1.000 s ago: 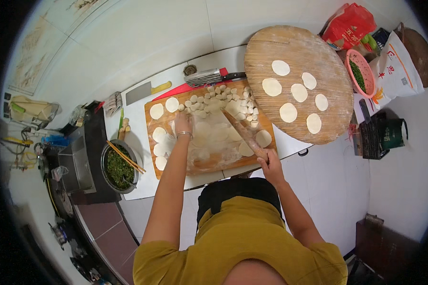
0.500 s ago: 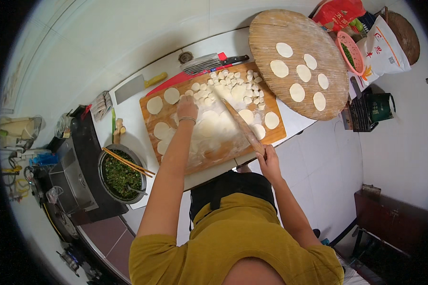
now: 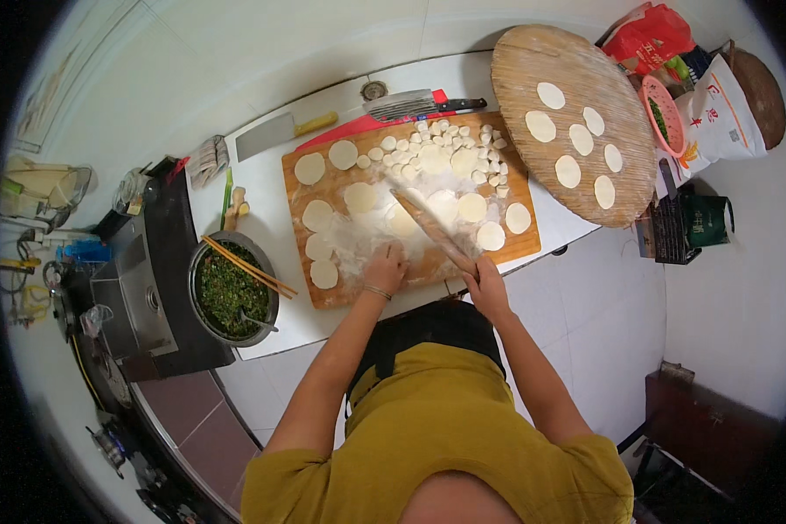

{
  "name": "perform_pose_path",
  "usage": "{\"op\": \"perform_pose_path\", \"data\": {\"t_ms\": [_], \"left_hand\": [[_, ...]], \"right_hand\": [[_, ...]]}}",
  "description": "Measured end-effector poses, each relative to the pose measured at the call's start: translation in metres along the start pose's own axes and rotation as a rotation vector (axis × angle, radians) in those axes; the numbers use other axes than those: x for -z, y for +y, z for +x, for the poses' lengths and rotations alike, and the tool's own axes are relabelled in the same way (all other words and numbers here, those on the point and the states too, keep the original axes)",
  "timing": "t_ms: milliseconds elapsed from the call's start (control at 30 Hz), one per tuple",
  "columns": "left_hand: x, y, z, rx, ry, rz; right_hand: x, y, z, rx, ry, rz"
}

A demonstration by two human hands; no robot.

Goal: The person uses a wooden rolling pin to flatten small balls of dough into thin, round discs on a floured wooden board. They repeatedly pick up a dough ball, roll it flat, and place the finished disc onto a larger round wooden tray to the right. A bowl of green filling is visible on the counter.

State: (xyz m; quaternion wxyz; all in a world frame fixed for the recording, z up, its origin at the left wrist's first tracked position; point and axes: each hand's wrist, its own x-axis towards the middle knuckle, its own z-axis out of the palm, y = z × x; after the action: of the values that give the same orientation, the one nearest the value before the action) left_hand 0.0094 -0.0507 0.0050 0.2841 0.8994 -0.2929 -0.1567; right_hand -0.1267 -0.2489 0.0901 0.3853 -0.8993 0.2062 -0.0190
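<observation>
My right hand (image 3: 487, 288) grips the near end of a wooden rolling pin (image 3: 437, 230), which slants up and left over the floured wooden board (image 3: 428, 272). Near the board's front edge, my left hand (image 3: 386, 265) rests low over the flour with its fingers curled in; whatever they may hold is hidden. Rolled dough rounds lie about the board, such as the dough round (image 3: 361, 197) beyond my left hand and the dough round (image 3: 491, 236) right of the pin. Several small cut dough pieces (image 3: 402, 157) cluster along the board's far side, some pressed flat.
Left of the board stands a bowl of chopped green filling (image 3: 231, 293), with chopsticks (image 3: 251, 266) across it. Behind the board lie a cleaver (image 3: 266, 135) and a black-handled knife (image 3: 458, 105). A round woven tray (image 3: 616, 109) bearing several dough rounds overlaps the far right corner.
My left hand has drawn back from the far left of the board to its front edge, uncovering a dough round. The right hand keeps the rolling pin. The whole view has shifted slightly.
</observation>
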Motion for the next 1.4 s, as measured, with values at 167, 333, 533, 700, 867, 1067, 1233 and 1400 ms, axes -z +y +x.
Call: {"op": "perform_pose_path", "data": {"t_ms": [167,333,533,700,867,1067,1233,1400], "left_hand": [[0.030,-0.015,-0.032,0.013,0.285,0.176],[0.032,-0.038,-0.036,-0.060,0.029,0.277],[0.034,-0.030,-0.020,-0.021,-0.091,0.357],[0.026,-0.032,-0.043,-0.023,-0.090,0.397],[0.022,-0.039,0.022,0.036,-0.018,0.309],[0.036,-0.023,-0.035,-0.008,-0.092,0.331],[0.042,-0.016,-0.013,-0.014,0.268,0.330],[0.028,0.014,-0.007,0.110,0.219,0.200]], "right_hand": [[-0.025,0.016,0.022,0.218,-0.111,-0.290],[-0.073,0.026,0.052,0.466,-0.068,-0.451],[-0.070,0.028,0.059,0.331,0.015,-0.534],[-0.069,0.015,0.038,0.309,0.025,-0.530],[-0.075,0.016,0.090,0.227,0.158,-0.617],[-0.069,0.024,0.034,0.307,-0.041,-0.474],[-0.065,0.038,0.042,0.279,-0.184,-0.397],[-0.031,0.017,0.039,0.197,-0.041,-0.181]]}}
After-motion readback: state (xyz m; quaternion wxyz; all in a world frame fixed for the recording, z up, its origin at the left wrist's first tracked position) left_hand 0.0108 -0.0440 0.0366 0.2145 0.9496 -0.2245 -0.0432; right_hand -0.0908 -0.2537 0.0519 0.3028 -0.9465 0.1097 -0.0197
